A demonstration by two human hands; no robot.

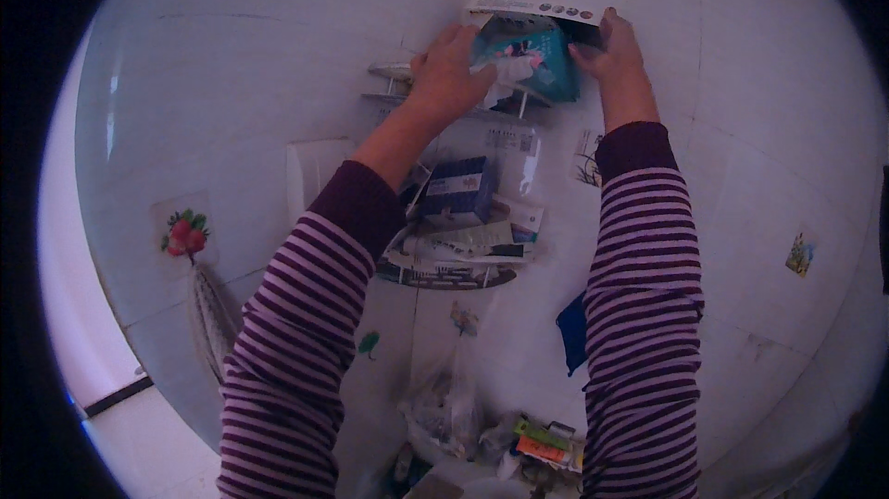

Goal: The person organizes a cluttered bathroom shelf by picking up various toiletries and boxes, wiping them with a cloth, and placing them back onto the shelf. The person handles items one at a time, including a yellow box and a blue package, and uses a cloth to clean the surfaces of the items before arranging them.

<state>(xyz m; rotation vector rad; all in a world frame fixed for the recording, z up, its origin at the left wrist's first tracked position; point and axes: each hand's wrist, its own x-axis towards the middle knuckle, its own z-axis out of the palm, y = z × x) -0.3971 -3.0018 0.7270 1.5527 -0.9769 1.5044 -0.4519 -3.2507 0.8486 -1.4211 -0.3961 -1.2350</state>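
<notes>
At twelve o'clock, the left hand (449, 78) is at the upper shelf (482, 112); whether its curled fingers grip anything, I cannot tell. Near dial centre sits the blue box (458, 189). The white box (519, 6) slants at one o'clock, above the teal packet (553, 73). The right hand (616, 50), half past one, grasps its end; uneven support could tip it, knocking the packet down.

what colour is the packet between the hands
The packet is mostly teal; it shows best in the head view.
</notes>
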